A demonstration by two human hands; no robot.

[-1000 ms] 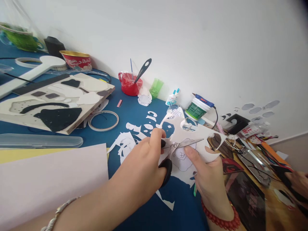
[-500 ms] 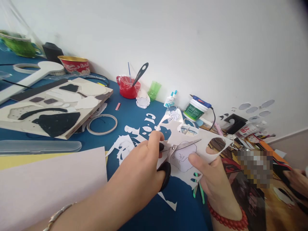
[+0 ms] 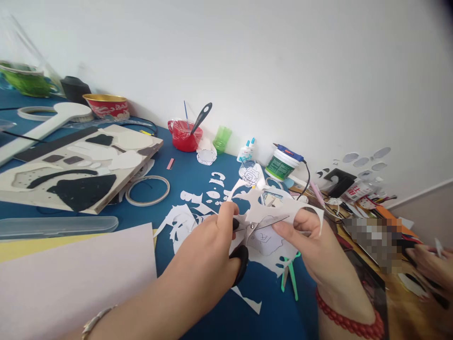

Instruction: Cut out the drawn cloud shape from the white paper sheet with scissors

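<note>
My left hand (image 3: 208,255) is closed around the black handles of a pair of scissors (image 3: 252,226), whose metal blades lie across a white sheet of paper (image 3: 274,264). On that sheet, a rounded outline with small pen marks shows just below the blades. My right hand (image 3: 314,241), with a red bead bracelet at its wrist, pinches the sheet near the blade tips. Holes with cut edges run along the sheet's far side. Beneath its near edge, partly covered, lies a green-handled tool (image 3: 290,281).
White paper scraps (image 3: 182,224) lie beside my left hand. A layered board (image 3: 81,174), a tape roll (image 3: 147,191) and a large pale sheet (image 3: 78,278) are to the left. Farther back stand a red mug (image 3: 184,138) and a white-green tub (image 3: 281,165). Another person's hand (image 3: 430,262) is at far right.
My right hand has turned and shifted its grip along the sheet, its thumb now closer to the blades. The sheet has rotated slightly, and the whole view has tilted a little.
</note>
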